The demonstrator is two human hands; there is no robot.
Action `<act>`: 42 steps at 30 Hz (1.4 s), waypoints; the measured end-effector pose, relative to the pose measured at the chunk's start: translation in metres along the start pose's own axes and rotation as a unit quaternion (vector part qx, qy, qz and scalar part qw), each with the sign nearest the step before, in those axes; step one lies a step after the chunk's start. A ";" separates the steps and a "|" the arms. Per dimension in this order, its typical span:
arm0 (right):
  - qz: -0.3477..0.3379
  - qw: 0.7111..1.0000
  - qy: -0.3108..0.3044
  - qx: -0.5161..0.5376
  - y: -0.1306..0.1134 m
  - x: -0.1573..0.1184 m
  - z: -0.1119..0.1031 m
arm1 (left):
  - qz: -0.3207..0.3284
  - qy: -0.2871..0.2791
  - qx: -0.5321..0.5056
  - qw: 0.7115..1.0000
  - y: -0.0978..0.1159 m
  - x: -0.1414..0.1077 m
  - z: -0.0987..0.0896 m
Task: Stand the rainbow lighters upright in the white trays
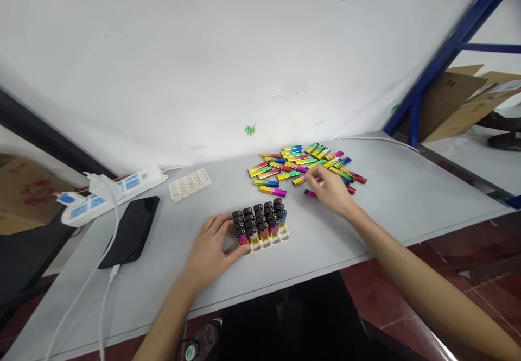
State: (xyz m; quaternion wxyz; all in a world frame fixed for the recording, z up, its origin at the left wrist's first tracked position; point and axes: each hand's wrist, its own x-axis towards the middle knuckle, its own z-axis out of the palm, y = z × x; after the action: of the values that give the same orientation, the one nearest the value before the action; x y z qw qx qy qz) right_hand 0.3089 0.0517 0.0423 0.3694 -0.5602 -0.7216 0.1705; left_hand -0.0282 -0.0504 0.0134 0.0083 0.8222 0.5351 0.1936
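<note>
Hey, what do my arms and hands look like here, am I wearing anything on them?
The grip on each side is a bare hand: left hand and right hand, without gloves. I see no rings, watch or bracelet. Your forearms show no sleeves, cables or clear markings; anything higher up is out of view.

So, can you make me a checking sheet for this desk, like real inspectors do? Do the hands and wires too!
Surface: grey tabletop, no spills seen.
Things: lighters standing upright in a pale tray, front row of holes unfilled; loose lighters lying behind.
Clutter: black phone; second pale tray without lighters.
Hands: left hand at the filled tray's left end; right hand at the loose lighters, its grip unclear.
Cables: white cable at the phone; power strip nearby.
Surroundings: marked white wall, blue frame, cardboard boxes.
</note>
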 end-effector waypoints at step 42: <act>0.051 0.984 -0.085 0.151 -0.003 0.011 0.021 | 0.005 0.006 0.013 1.000 -0.001 -0.001 0.000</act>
State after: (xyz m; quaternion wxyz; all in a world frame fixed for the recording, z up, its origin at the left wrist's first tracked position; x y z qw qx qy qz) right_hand 0.2909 0.0644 0.0339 0.3783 -0.5172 -0.6869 0.3430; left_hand -0.0295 -0.0508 0.0134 -0.0070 0.8239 0.5334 0.1916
